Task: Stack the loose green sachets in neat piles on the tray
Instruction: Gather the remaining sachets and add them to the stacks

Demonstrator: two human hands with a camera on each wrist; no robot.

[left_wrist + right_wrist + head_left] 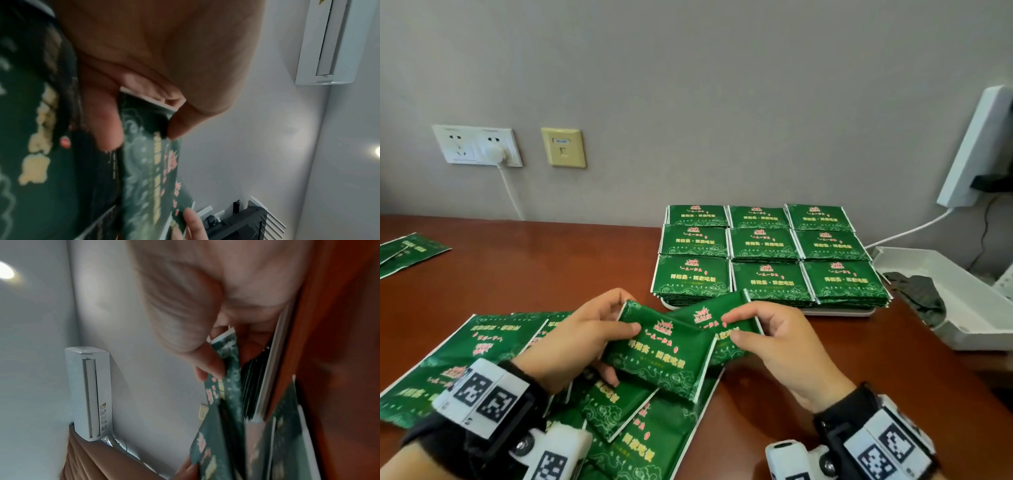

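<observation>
A reddish-brown wooden table (551,260) stands against a grey wall carrying a white double socket (477,145) and a yellowish data port (564,147). Above its near edge the left hand (571,337) pinches a green sachet (664,356) by its left end, thumb on top and fingers beneath. The right hand (774,339) pinches a second sachet (717,320) the same way, thumb over its printed face; this one lies partly under the first. Each bears a red crest, yellow Chinese characters too blurred to read, and pale swirl patterns. Under the hands, loose sachets (482,346) lie overlapping on the table, and a few more (407,251) sit at the far left edge. Beyond the right hand, a white tray (835,311) holds nine neat piles (767,255) in three rows of three. To its right lies an open white box (962,308).
</observation>
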